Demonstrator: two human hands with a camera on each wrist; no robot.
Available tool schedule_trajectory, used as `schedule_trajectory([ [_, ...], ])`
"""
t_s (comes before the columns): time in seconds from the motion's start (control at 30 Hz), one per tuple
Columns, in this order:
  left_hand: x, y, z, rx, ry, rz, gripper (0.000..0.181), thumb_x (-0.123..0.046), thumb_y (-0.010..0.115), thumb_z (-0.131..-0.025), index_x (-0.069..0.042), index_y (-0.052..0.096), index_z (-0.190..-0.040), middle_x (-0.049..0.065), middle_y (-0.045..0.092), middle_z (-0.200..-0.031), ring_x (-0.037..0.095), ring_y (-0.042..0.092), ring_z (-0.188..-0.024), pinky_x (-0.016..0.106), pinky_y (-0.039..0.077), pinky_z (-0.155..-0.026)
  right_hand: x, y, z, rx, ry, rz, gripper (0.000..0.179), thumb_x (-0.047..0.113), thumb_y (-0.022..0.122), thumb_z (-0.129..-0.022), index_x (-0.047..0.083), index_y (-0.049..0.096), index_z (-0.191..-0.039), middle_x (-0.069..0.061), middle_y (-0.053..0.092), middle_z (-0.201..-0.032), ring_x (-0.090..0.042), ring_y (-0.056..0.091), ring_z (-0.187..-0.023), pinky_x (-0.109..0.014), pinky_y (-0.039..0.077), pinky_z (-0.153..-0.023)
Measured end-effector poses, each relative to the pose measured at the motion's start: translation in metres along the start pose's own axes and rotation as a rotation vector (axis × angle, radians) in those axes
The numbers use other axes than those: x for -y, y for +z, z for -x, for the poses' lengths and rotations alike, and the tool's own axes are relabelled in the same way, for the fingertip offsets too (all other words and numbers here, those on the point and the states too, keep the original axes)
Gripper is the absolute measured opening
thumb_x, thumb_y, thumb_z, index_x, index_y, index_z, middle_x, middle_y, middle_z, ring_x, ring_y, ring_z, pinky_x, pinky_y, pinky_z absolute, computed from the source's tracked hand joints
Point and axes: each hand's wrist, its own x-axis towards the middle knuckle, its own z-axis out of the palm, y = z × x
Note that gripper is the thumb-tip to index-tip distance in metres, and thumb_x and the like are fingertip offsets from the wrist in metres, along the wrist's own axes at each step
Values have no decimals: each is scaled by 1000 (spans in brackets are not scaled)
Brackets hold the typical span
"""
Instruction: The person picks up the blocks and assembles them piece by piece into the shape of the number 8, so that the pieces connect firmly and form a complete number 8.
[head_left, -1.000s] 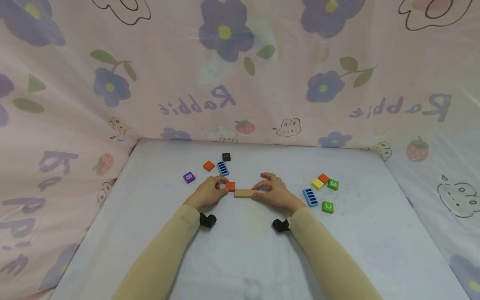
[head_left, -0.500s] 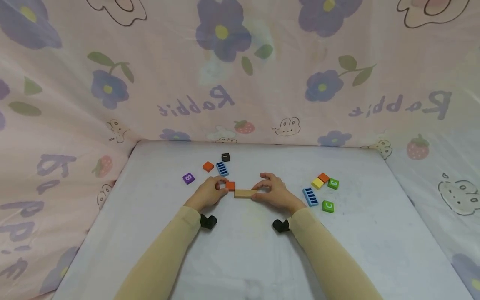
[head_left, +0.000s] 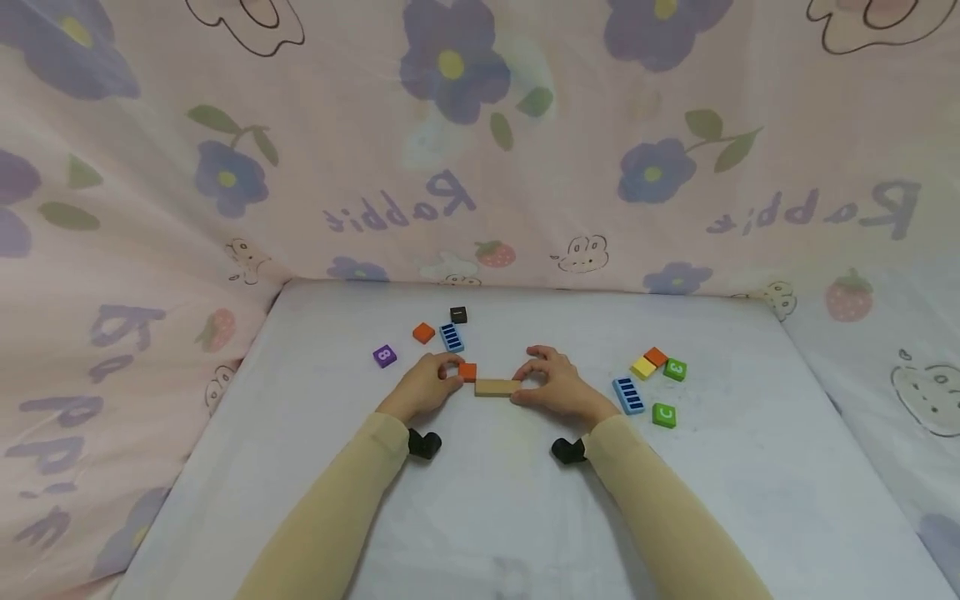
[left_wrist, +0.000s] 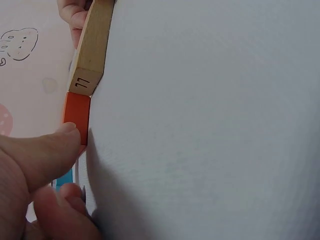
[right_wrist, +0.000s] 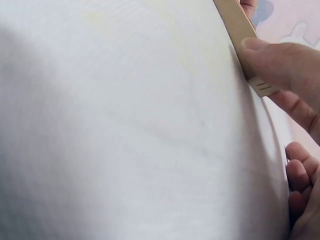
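My left hand pinches a small orange block between thumb and fingers. In the left wrist view the thumb presses on the face of that orange block, whose far end meets a plain wooden block. Dark strokes mark the end of the wooden block. My right hand pinches the other end of this wooden block, its remaining fingers spread loosely behind. Seen from the right wrist, the thumb lies on the long side of the wooden block, near its end with short engraved lines.
Behind the left hand lie a purple tile, another orange block, a blue barred block and a black block. To the right are yellow, orange, green and blue pieces.
The head view has shifted slightly. Both hands keep their hold, and the orange and wooden blocks stay in the same place against each other.
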Motion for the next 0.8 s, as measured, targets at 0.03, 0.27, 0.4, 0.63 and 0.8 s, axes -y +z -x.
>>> schedule_trajectory([
  [0.03, 0, 1, 0, 7, 2, 5, 38, -29, 62, -96, -23, 57, -133, 7, 50, -98, 23, 49, -84, 34, 40, -67, -1, 0, 1, 1, 6, -1, 29, 49, 81, -74, 33, 68, -94, 3, 28, -152, -31, 15, -140, -62, 11, -107],
  [0.27, 7, -2, -1, 7, -11, 114, 56, -33, 66, -92, -21, 45, -143, 6, 52, -97, 19, 54, -66, 33, 41, -64, -1, 0, 1, 11, 5, -21, 30, 51, 81, -73, 35, 68, -95, 7, 28, -152, -29, 14, -140, -63, 10, -107],
  [0.4, 7, -7, 2, 12, -13, 144, 55, -33, 67, -92, -14, 46, -139, 7, 53, -99, 19, 56, -67, 33, 44, -66, 0, 1, 0, 14, 12, -24, 30, 51, 81, -73, 35, 68, -95, 8, 28, -152, -29, 13, -140, -61, 10, -108],
  [0.63, -1, -27, 11, -50, -31, 33, 40, -31, 66, -92, -11, 56, -125, 7, 57, -104, 24, 55, -92, 40, 46, -82, 1, -1, 0, 3, 27, 0, 28, 51, 80, -74, 36, 68, -94, 7, 28, -151, -28, 15, -140, -60, 11, -109],
  [0.8, 17, -52, 17, -183, -57, 24, 48, -27, 68, -91, -8, 51, -132, 12, 53, -114, 28, 52, -97, 43, 44, -85, 0, -1, -1, 11, 35, -8, 29, 50, 80, -74, 36, 68, -95, 7, 28, -151, -28, 14, -140, -61, 10, -108],
])
